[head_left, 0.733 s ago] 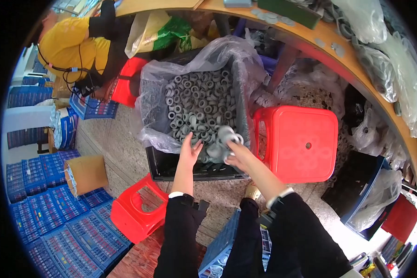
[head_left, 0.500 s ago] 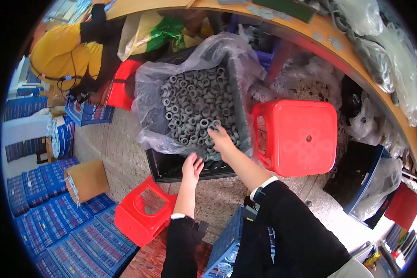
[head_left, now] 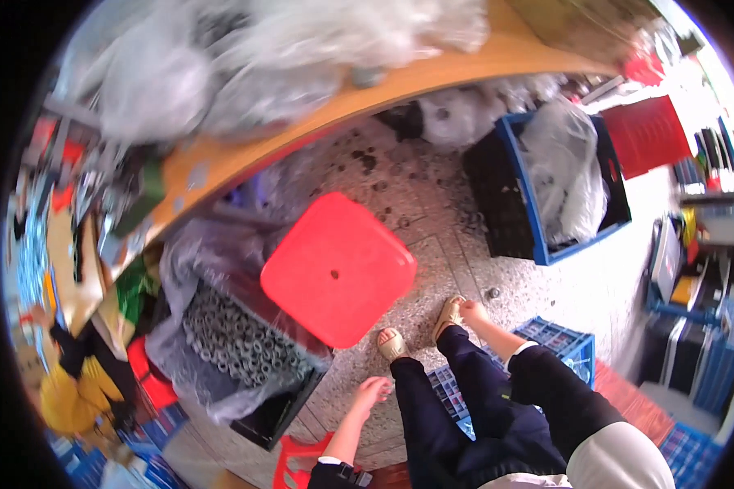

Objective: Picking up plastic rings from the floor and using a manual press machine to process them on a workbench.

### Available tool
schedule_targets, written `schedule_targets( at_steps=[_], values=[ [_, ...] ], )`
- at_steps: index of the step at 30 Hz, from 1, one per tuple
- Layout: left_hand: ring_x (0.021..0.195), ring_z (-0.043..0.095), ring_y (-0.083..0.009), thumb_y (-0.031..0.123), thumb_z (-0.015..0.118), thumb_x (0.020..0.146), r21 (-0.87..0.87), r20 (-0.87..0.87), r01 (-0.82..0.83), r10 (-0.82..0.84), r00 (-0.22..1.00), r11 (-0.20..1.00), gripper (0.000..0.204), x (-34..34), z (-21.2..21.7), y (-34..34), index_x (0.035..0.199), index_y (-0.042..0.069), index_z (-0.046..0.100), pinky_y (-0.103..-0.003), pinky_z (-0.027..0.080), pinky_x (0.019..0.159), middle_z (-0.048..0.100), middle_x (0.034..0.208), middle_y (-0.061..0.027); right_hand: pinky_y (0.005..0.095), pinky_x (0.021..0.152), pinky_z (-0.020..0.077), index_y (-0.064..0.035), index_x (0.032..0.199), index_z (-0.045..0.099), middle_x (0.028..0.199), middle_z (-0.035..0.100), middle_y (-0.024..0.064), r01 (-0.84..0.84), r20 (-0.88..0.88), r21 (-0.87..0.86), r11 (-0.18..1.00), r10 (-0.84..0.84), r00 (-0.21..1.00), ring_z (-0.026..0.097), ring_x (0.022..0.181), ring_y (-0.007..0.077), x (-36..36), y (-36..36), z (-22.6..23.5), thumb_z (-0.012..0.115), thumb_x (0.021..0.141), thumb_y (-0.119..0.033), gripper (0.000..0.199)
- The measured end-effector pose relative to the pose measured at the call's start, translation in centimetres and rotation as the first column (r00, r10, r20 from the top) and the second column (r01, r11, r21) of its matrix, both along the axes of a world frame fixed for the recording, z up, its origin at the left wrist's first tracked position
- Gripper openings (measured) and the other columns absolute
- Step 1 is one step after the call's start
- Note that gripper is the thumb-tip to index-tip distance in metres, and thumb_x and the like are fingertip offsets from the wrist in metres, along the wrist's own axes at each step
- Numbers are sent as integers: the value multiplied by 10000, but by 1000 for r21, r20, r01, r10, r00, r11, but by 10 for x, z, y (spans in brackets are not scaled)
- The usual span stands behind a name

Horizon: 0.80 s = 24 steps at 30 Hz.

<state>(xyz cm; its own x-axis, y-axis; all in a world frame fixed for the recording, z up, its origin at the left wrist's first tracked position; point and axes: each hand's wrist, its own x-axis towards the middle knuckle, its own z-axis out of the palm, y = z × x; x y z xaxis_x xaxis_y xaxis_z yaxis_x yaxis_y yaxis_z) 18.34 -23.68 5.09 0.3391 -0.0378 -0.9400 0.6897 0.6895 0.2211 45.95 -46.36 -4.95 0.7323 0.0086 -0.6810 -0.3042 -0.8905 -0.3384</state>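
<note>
My left hand (head_left: 373, 392) hangs over the floor to the right of a black bin (head_left: 281, 416), touching nothing. Its fingers are loosely bent, with the thumb apart and no object visible in them. Farther right, my right hand (head_left: 472, 311) is over the floor beside my sandal (head_left: 448, 318); its fingers are small and smeared, so what they hold, if anything, does not show. Many small grey rings (head_left: 240, 341) lie in the bin, inside a clear plastic liner (head_left: 192, 253). A red stool (head_left: 342, 273) stands against the bin's right side.
A blue-rimmed black crate (head_left: 538, 236) holds a clear plastic bag (head_left: 564, 175). Along the far side runs a wooden table (head_left: 432, 69) piled with plastic bags. Another red stool (head_left: 289, 460) is at the lower left, a blue crate (head_left: 579, 354) by my right arm. A person in yellow (head_left: 77, 395) sits at left.
My view has swung right, so the bin now appears at the lower left. Both hands have left the bin and its grey rings, and my feet have come into view.
</note>
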Motion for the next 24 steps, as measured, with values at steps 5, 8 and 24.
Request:
schedule_targets(
  at_steps=[5, 8, 24],
  values=[
    [722, 559, -104, 280, 525, 853, 185, 117, 343, -367, 923, 921, 212, 135, -9, -23, 939, 90, 567, -238, 441, 598, 593, 852, -22, 365, 746, 471, -74, 827, 646, 814, 639, 151, 241, -120, -126, 962, -256, 959, 616, 818, 287, 41, -86, 26, 563, 694, -254, 238],
    [668, 548, -93, 241, 525, 845, 381, 173, 406, -496, 851, 831, 184, 219, -50, -37, 924, 80, 566, -238, 431, 566, 572, 760, -11, 355, 742, 475, -58, 841, 643, 799, 641, 154, 234, -213, -57, 971, -240, 947, 621, 796, 285, 46, -131, 12, 566, 679, -252, 264],
    [1197, 346, -347, 256, 704, 621, 823, -361, 501, -928, 95, -268, 801, 466, -254, -70, 1301, 95, 312, -431, 366, 933, 274, 1340, -176, 398, 831, 445, -53, 1185, 449, 1190, 455, 203, 161, 190, 139, 977, -185, 964, 467, 1078, 356, 164, -65, -212, 690, 657, -219, 604]
  ],
)
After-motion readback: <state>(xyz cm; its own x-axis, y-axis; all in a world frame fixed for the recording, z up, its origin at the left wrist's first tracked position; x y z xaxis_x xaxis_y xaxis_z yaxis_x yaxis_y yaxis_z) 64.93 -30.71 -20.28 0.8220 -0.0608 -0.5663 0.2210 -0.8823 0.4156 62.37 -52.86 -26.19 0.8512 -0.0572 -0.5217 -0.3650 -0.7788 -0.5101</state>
